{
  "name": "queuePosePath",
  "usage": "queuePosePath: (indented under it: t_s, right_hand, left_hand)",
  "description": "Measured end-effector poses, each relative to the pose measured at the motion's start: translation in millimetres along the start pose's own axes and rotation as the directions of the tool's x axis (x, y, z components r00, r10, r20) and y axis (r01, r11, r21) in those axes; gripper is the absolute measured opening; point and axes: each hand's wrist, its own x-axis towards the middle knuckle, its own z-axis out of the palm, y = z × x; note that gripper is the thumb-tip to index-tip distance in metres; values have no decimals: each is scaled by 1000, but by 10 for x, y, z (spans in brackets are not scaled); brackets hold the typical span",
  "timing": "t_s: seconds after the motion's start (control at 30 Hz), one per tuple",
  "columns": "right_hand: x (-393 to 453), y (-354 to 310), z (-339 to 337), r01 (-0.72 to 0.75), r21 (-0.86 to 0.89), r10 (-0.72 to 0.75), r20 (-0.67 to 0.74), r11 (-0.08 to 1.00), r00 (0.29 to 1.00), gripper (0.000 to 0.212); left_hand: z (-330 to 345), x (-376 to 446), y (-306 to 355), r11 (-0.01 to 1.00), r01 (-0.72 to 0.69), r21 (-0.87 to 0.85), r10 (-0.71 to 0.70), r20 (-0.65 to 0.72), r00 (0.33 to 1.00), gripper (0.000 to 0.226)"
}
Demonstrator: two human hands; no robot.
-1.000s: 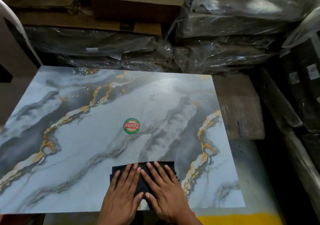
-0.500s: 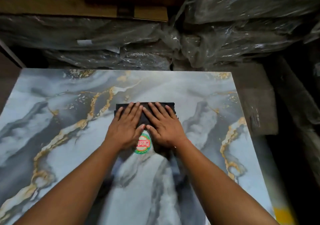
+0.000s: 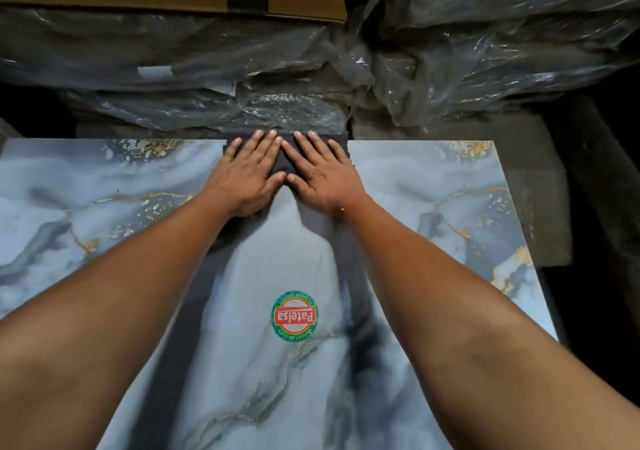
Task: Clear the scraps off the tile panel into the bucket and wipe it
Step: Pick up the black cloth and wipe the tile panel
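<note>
We have pushed the dark cloth (image 3: 287, 158) from the near side, past the round sticker (image 3: 294, 316), to the tile panel's (image 3: 433, 207) far edge; left hand (image 3: 244, 176) and right hand (image 3: 323, 176) press it flat-fingered. Wiping looks nearly finished; no scraps visible.

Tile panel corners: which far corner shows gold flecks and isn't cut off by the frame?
The far right corner of the tile panel: fully visible, gold-flecked. The far left one sits at the frame's edge.

Black cloth (image 3: 284, 160) mostly hidden under both hands; tile panel (image 3: 104, 179) cut off left and bottom; sticker's (image 3: 294, 316) small print probably unreadable.
</note>
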Motion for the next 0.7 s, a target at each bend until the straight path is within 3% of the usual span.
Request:
queuePosePath:
  t_s: [0.3,0.7]
  right_hand:
    - [-384,-268,-35,-17,33,16,37,999,999,66]
    - [-2119,-1115,153,61,92,-63,20,994,998,66]
  left_hand:
    - [60,-412,162,999,35,-29,-35,3,999,82]
    - [530,-2342,717,999,37,-13,-38,-60,997,75]
